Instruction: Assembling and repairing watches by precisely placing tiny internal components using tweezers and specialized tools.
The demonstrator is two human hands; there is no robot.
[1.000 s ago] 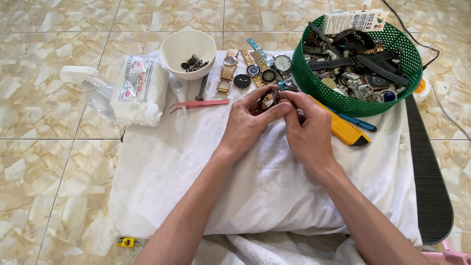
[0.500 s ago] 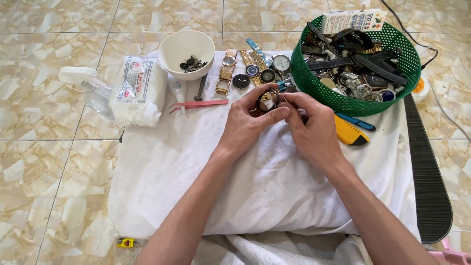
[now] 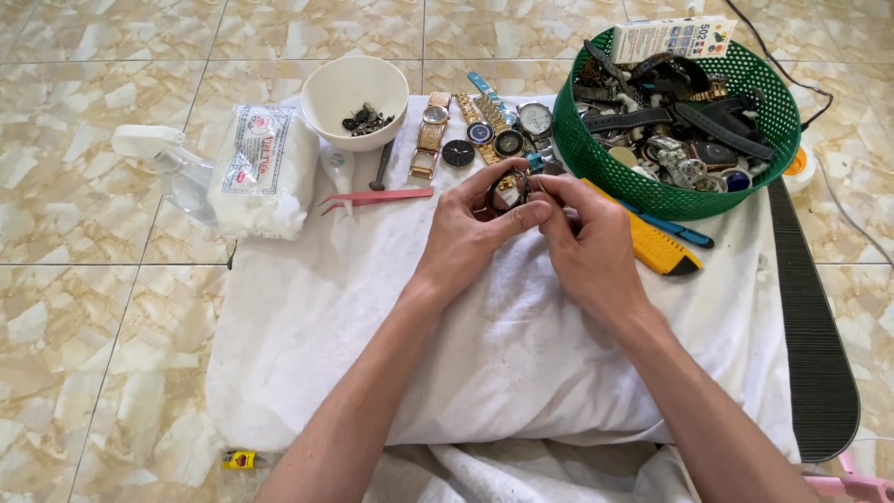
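Above the far middle of the white cloth, my left hand and right hand meet, both clamped on one small watch case pinched between the fingertips. Just beyond the case lie loose watches; I count about six, two of them gold-toned. Left of my hands lies one pink pair of tweezers, and one white bowl holds small dark parts. Further left rests one soft white packet with a rectangular printed label, red-edged, and beside it one clear spray bottle. Right of my hands lies one yellow utility knife and one blue pen. One green basket holds many watches; one white printed card leans at its far rim.
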